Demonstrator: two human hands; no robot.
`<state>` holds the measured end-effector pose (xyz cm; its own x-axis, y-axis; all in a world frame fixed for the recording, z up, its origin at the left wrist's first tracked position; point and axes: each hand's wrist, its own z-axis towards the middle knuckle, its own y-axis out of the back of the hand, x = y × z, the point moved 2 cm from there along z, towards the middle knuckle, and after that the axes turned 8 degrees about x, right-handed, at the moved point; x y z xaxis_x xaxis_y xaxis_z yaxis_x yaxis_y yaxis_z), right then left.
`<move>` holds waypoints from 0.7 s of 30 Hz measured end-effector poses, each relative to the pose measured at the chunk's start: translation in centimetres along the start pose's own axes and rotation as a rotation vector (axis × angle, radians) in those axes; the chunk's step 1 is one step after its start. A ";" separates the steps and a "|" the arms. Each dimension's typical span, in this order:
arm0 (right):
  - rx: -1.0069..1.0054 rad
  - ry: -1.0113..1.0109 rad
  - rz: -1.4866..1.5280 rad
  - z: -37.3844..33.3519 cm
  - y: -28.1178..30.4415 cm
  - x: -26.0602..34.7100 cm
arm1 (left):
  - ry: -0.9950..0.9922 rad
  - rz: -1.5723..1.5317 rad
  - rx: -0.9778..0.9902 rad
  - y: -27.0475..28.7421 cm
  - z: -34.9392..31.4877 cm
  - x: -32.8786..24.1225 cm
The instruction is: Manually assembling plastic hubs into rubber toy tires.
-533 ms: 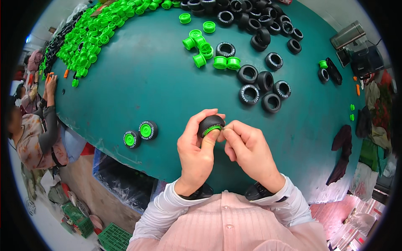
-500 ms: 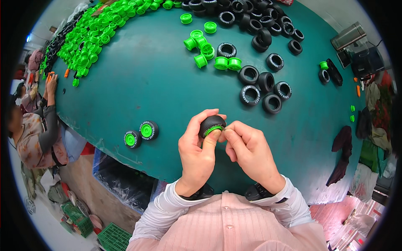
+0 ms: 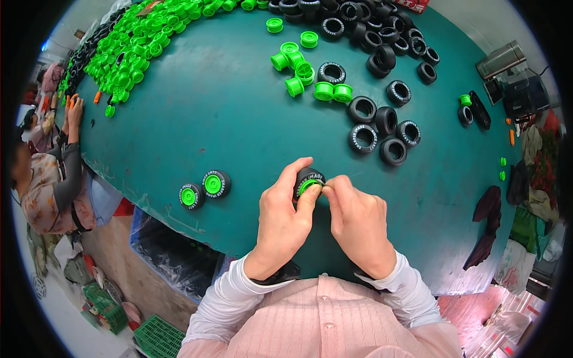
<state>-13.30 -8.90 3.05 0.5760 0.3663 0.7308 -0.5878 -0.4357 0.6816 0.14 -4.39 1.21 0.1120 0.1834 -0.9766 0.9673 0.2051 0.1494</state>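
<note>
My left hand (image 3: 284,210) is closed round a small black toy tyre (image 3: 307,175) with a green wheel rim inside it, thumb pressed on the rim. On the tyre's right edge, the fingers of my right hand (image 3: 359,218) are pinched together; a thin sliver shows at their tips, too small to name. Left of my hands, two toy wheels (image 3: 213,183) stand side by side, each a black tyre round a green rim. Beyond my hands lie several loose black tyres (image 3: 363,138) and a cluster of loose green rims (image 3: 323,90).
A large heap of green rims (image 3: 128,51) covers the far left of the green table (image 3: 239,131), and a pile of black tyres (image 3: 370,39) the far edge. A metal flask (image 3: 501,58) and dark cloth (image 3: 486,227) are at right. A co-worker (image 3: 51,185) sits at left.
The tyre in my left hand has turned so its lettered side and rim face up more. My right fingers have shifted slightly along its edge. The whole view has moved a little.
</note>
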 end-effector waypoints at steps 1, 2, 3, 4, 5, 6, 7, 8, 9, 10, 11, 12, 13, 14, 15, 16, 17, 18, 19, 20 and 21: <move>-0.062 0.021 -0.163 -0.1 0.0 0.4 | 0.016 0.037 0.009 0.1 0.0 -0.1; -0.060 -0.015 -0.168 -0.1 0.0 0.4 | 0.009 0.067 0.014 0.2 0.0 0.0; -0.017 -0.010 -0.065 0.0 0.0 0.2 | 0.000 0.098 0.018 0.3 0.0 -0.1; 0.026 -0.006 0.037 0.1 0.1 -0.2 | -0.008 0.130 0.023 0.4 0.0 -0.1; 0.068 -0.002 0.139 0.2 0.1 -0.5 | 0.018 0.145 0.056 0.6 0.1 -0.3; 0.031 0.074 0.054 0.2 0.0 -0.4 | 0.047 0.159 0.089 0.8 0.2 -0.8; -0.006 0.150 -0.031 0.1 -0.2 -0.1 | 0.075 0.173 0.122 0.9 0.3 -1.0; -0.043 0.226 -0.117 0.0 -0.4 0.4 | -0.090 0.345 0.148 0.3 0.1 -1.0; -0.086 0.390 -0.195 0.0 -0.3 2.4 | -0.254 0.519 0.164 -0.3 -0.4 -0.6; -0.124 0.351 -0.153 0.4 0.3 3.1 | -0.226 0.154 0.336 -0.4 -0.4 0.5; -0.162 0.311 -0.112 0.8 0.6 3.4 | -0.092 0.149 0.304 -0.1 -1.0 0.7; -0.132 0.184 -0.017 1.0 0.6 2.5 | 0.032 0.140 0.269 0.1 -0.9 0.1; -0.094 0.060 0.075 0.8 1.1 1.3 | 0.160 0.126 0.226 0.1 -1.0 -0.3; -0.071 0.012 0.128 0.6 1.7 0.4 | 0.115 -0.158 0.111 0.2 -0.6 0.9; -0.015 -0.037 0.167 0.3 1.7 0.0 | 0.125 -0.425 0.131 0.6 0.0 0.5; 0.041 -0.085 0.207 -0.2 1.6 -0.3 | 0.110 -0.472 0.125 0.9 0.2 0.6; 0.097 -0.134 0.247 -0.6 1.4 -0.6 | 0.094 -0.518 0.120 1.0 0.2 0.7; 0.086 -0.097 0.257 -0.7 0.7 -0.9 | 0.085 -0.524 0.122 1.0 0.2 0.7; 0.086 -0.088 0.256 -0.6 0.5 -0.7 | 0.076 -0.531 0.124 0.9 0.2 0.8; 0.086 -0.079 0.256 -0.4 0.4 -0.4 | 0.066 -0.537 0.126 0.8 0.1 0.8; 0.088 -0.069 0.253 -0.2 0.4 -0.2 | 0.066 -0.540 0.122 0.7 0.1 0.7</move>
<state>-13.74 -8.93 3.20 0.4557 0.1812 0.8715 -0.6680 -0.5775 0.4694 0.95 -4.18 0.65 -0.4176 0.1437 -0.8972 0.9031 0.1744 -0.3924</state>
